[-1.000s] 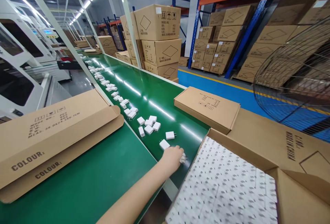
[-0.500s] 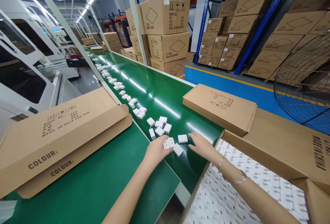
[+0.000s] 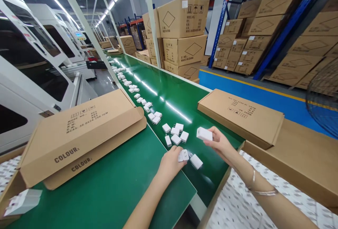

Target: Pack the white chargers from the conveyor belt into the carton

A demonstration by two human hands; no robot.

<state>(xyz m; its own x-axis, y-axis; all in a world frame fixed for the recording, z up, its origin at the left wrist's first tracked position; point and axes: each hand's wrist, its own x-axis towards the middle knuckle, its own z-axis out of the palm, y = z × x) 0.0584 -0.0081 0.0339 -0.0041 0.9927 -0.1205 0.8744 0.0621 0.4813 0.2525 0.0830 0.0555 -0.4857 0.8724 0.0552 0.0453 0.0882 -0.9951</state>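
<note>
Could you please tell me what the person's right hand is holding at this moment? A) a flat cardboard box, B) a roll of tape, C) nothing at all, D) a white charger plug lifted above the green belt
D: the right hand pinches a white charger plug in its fingers, raised off the green belt, while the left hand grips other plugs lower down.

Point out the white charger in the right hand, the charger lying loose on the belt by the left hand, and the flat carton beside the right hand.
charger in right hand (image 3: 204,134), head view, its top face
loose charger (image 3: 196,161), head view, its middle
flat carton (image 3: 241,113), head view, its lid
</note>
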